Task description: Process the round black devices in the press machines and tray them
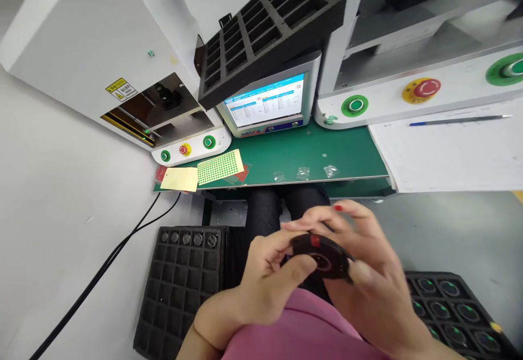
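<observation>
A round black disc-shaped part (335,259) is held in front of my body, above my lap. It has a raised ring near its middle and a small red mark on its upper rim. My left hand (273,278) grips its left side, thumb across the face and fingers behind. My right hand (371,273) holds the opposite edge with the thumb, which is blurred. One raised finger of that hand carries a red spot (338,207) at its tip. The disc's underside is hidden by my fingers.
Left stands a black compartment tray (175,289) with several small round parts in its top row. Another black tray (445,308) at lower right holds round parts. On the green bench (278,156) are a green-dot sticker sheet (220,167), a monitor (269,101) and papers (449,153) with a pen.
</observation>
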